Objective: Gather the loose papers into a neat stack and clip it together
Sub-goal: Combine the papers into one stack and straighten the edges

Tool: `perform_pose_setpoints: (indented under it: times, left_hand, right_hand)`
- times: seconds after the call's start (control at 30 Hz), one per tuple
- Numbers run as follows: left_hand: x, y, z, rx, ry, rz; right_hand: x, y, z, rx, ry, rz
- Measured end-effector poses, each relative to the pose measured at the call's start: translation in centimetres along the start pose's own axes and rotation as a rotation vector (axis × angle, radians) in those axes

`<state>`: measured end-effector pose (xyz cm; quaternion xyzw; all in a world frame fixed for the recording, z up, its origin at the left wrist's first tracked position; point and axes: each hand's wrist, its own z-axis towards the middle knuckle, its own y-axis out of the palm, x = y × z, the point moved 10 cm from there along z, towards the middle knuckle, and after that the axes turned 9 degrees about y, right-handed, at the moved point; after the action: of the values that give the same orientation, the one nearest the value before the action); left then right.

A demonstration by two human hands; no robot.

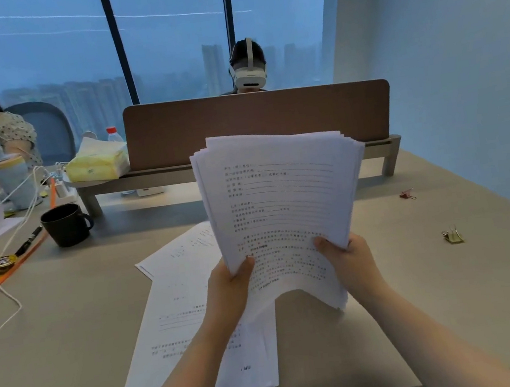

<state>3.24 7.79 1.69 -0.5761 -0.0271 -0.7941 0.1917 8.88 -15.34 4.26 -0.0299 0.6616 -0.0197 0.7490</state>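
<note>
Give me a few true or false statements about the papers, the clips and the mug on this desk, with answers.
1. Both hands, left hand and right hand, hold the paper bundle off the desk. True.
2. Every sheet is gathered up. False: loose sheets lie on the desk.
3. A gold binder clip is on the bundle. False: it lies on the desk, right of the bundle.
4. The black mug stands left of the bundle. True.
5. The pink binder clip lies beside the mug. False: it lies on the right side.

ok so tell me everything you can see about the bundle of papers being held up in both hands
The held bundle is a thick sheaf of white printed sheets, raised nearly upright off the table. Its top edges are fanned and uneven, not yet squared. The left hand and right hand pinch its lower part, thumbs on the front page; the bottom edge curls. No clip is on it.
</note>
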Motion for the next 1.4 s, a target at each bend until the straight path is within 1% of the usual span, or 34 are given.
perform_pose_setpoints:
  times: [0.07,0.13,0.17,0.27,0.37,0.43,0.53,0.7,0.87,1.07,1.4]
  left_hand:
    - [-0.4,-0.2,0.1,-0.038,-0.028,0.046]
    - [-0.8,-0.8,0.4,-0.084,-0.064,0.13]
    - [-1.2,-1.6,0.5,-0.082,-0.093,0.21]
    - [-3.8,-6.7,1.1,-0.004,-0.22,0.565]
    - [-7.0,-12.1,0.4,0.001,-0.447,0.845]
    - [-8.0,-14.3,-0.3,0.009,-0.534,0.945]
    - [-8.5,-16.2,-1.4,0.025,-0.626,1.025]
    - [-9.3,-16.5,-1.5,-0.008,-0.704,1.014]
    - [-9.1,-15.2,-0.9,-0.033,-0.675,0.9]
    - [-9.1,-14.6,-0.8,-0.001,-0.644,0.805]
    - [-8.7,-13.6,-0.3,-0.017,-0.583,0.775]
  right_hand:
    - [0.1,-0.1,0.2,0.04,0.014,-0.058]
    - [-0.3,-0.4,0.5,0.067,0.019,-0.059]
    - [-0.4,-0.7,0.8,0.078,0.022,-0.053]
    - [-0.4,-2.1,1.5,0.125,0.043,-0.071]
    - [0.7,-3.7,1.8,0.167,0.142,-0.055]
    - [1.9,-4.7,1.9,0.183,0.222,-0.003]
    - [4.0,-6.0,1.9,0.186,0.347,0.065]
    - [7.0,-7.6,1.3,0.197,0.468,0.09]
    - [9.8,-8.3,1.1,0.2,0.561,0.079]
    - [11.2,-8.6,1.0,0.202,0.585,0.091]
    - [11.6,-8.4,0.6,0.198,0.586,0.096]
